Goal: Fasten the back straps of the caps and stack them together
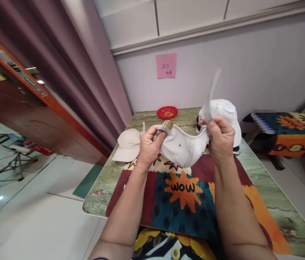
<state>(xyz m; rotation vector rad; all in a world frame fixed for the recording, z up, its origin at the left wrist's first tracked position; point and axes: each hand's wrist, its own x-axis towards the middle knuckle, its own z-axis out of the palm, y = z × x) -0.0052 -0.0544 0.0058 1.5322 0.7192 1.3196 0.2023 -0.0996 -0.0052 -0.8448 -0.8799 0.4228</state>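
A pale grey-white baseball cap (183, 146) is held up above the table between my two hands, its back opening facing up. My left hand (151, 142) pinches the left end by the brass buckle (169, 124). At the other end, my right hand (221, 135) is closed on the cap's strap (213, 94), whose loose end sticks up, blurred. Left of my left hand lies a beige cap (127, 144), brim toward me. Behind my right hand is a stack of caps with a white cap (224, 108) on top.
A red scalloped dish (167, 112) sits at the table's back edge. A colourful "WOW" mat (183, 213) covers the front of the wood-patterned table (95, 196). A pink note (166, 65) is on the wall. An orange-edged door (60, 119) stands at left; another table (290, 133) is at right.
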